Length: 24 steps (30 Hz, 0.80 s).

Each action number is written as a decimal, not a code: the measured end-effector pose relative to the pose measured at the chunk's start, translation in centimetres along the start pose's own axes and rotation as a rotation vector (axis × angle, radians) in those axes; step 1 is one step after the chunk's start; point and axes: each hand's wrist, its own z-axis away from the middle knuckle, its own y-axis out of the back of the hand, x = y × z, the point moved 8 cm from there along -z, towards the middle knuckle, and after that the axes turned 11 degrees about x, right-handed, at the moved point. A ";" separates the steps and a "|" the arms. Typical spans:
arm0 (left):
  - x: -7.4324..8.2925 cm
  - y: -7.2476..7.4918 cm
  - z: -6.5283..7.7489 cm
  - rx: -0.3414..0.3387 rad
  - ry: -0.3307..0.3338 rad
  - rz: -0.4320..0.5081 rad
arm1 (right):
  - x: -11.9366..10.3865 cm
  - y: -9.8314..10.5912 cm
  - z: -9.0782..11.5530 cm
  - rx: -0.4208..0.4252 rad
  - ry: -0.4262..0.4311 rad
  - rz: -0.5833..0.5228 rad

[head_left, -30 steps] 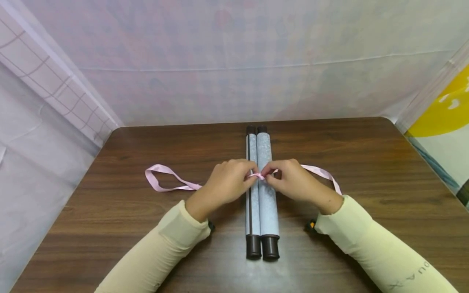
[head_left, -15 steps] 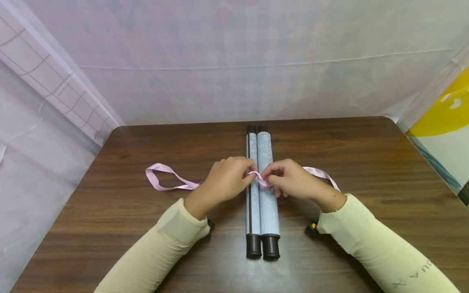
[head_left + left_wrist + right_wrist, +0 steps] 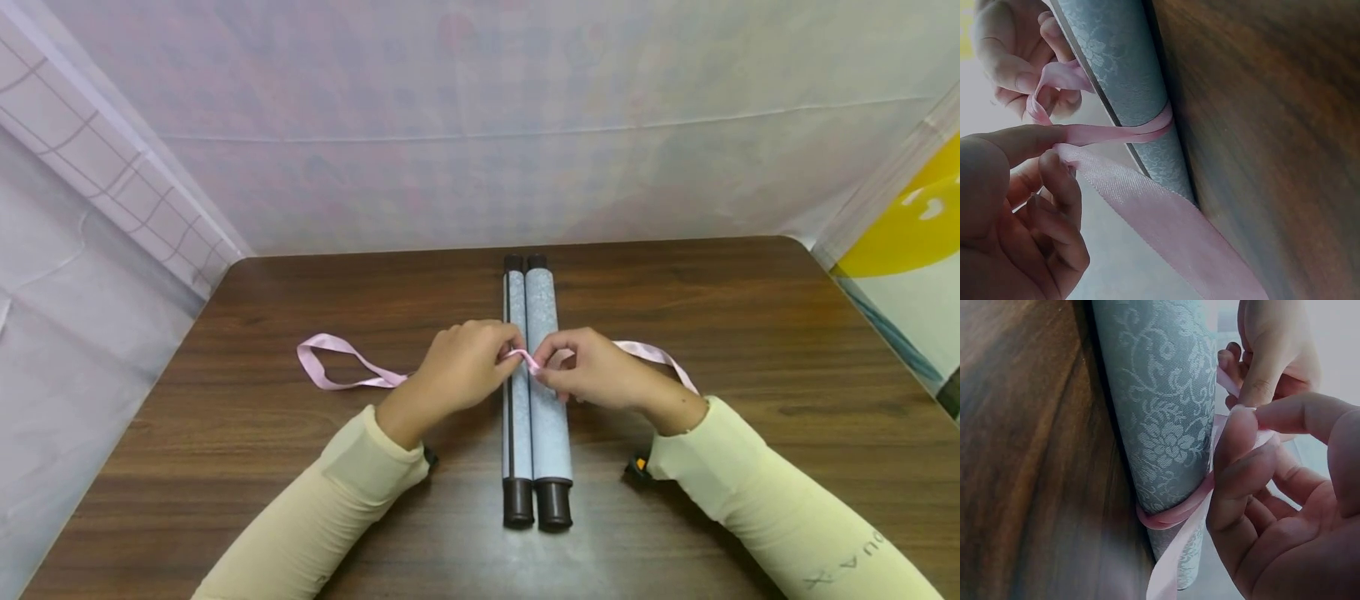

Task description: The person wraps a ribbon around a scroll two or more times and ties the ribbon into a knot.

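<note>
Here, left grip (image 3: 465, 367), right grip (image 3: 603, 371) pinching satiny pink ribbon (image 3: 1160, 219) round floral-patterned rolls (image 3: 550, 433).

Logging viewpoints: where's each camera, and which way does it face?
Head: on head, facing forward-down at two rolls; left grip, right grip, sleeves show.
Left wrist: on wrist, facing pink ribbon and left roll; both grips show.
Right wrist: on wrist, facing ribbon and right roll; both grips show.
Wrist views share ribbon and grips.
</note>
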 end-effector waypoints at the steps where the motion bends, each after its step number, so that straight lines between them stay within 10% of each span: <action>1: 0.0 0.0 0.0 0.001 0.000 0.000 | 0.0 0.0 0.0 -0.003 0.001 -0.002; 15: -0.1 -0.1 0.0 -0.007 0.003 0.004 | 0.5 -0.1 0.0 -0.038 -0.018 -0.078; 24: -0.2 -0.2 0.0 -0.014 0.002 -0.006 | 0.0 0.0 0.0 -0.007 0.090 0.055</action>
